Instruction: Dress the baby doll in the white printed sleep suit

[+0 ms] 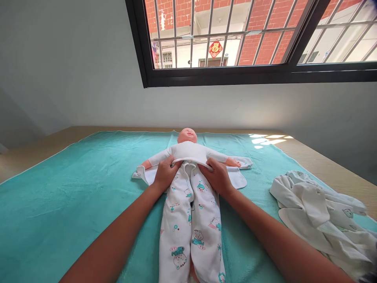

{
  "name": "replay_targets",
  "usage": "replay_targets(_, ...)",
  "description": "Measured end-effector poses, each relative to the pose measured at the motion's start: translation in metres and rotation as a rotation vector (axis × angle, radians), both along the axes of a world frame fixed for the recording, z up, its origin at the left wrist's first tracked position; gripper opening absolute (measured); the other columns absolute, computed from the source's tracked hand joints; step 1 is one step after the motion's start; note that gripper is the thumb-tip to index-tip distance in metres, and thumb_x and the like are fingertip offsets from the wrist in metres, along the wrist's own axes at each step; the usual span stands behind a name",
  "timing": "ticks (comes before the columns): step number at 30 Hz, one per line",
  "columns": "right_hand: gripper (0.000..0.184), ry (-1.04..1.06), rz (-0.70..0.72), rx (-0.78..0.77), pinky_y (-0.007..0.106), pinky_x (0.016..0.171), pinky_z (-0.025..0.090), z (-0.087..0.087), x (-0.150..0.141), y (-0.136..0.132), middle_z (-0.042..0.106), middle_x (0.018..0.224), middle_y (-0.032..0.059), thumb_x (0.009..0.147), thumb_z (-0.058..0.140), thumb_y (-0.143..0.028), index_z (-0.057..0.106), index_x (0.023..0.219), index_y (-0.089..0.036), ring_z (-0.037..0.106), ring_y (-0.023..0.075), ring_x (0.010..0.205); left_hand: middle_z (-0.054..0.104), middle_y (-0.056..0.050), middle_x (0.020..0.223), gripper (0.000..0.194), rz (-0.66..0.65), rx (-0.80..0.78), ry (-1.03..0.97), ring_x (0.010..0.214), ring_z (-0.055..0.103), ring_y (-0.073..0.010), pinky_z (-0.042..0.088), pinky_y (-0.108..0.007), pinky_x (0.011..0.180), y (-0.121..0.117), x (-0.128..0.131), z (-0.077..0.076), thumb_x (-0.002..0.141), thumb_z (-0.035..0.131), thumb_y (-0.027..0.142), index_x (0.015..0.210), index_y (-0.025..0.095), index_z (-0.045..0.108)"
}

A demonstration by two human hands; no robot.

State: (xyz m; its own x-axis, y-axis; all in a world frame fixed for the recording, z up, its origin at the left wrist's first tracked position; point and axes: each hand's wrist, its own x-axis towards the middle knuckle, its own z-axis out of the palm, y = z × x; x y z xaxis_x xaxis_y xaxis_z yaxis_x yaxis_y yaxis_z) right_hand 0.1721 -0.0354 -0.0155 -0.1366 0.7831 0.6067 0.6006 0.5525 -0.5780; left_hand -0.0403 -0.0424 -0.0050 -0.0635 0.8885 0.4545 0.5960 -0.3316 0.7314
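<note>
A baby doll (187, 135) lies on its back, head toward the window and arms spread sideways. It wears a plain white long-sleeved shirt (188, 150). White pants with a cartoon bear print (176, 224) cover its legs. At the doll's waist, my left hand (167, 173) pinches the left side of the shirt's hem. My right hand (217, 175) grips the same hem on the other side, its fingers partly hidden under the cloth. An opened printed garment (238, 179) is spread beneath the doll's arms and torso.
A teal blanket (88, 196) covers most of the wooden table (330, 169). Crumpled white baby clothes (318, 212) lie at the right. Behind the table's far edge rises a grey wall (103, 102) with a dark-framed, barred window (218, 76).
</note>
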Motion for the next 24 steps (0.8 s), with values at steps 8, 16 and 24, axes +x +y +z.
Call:
replay_targets(8, 0.032, 0.056, 0.029, -0.035, 0.026, 0.056, 0.031, 0.000, 0.000, -0.001, 0.047, 0.059, -0.0045, 0.087, 0.054, -0.038, 0.038, 0.065, -0.022, 0.037, 0.0121, 0.057, 0.053, 0.006, 0.069, 0.033, -0.175, -0.203, -0.075, 0.066, 0.050, -0.0132, 0.039, -0.023, 0.060, -0.009, -0.018, 0.003, 0.081, 0.061, 0.052, 0.075, 0.021, 0.051)
replay_targets(16, 0.045, 0.119, 0.115, -0.157, 0.026, 0.055, 0.028, -0.002, 0.003, 0.002, 0.039, 0.056, -0.0041, 0.088, 0.054, -0.045, 0.036, 0.056, -0.020, 0.033, 0.0114, 0.057, 0.057, -0.003, 0.109, 0.067, -0.565, -0.493, -0.091, 0.102, 0.057, -0.0228, 0.048, -0.033, 0.085, -0.035, -0.058, -0.008, 0.064, 0.080, 0.048, 0.114, 0.024, 0.042)
replay_targets(24, 0.041, 0.022, 0.418, -0.560, 0.029, 0.069, 0.044, -0.001, 0.042, -0.012, 0.060, 0.088, 0.0019, 0.075, 0.068, -0.054, 0.060, 0.097, -0.020, 0.054, 0.0201, 0.080, 0.048, -0.008, 0.134, 0.069, -0.597, -0.296, 0.108, 0.120, 0.051, -0.0276, 0.044, -0.036, 0.101, -0.032, -0.058, -0.014, 0.059, 0.085, 0.039, 0.117, 0.026, 0.050)
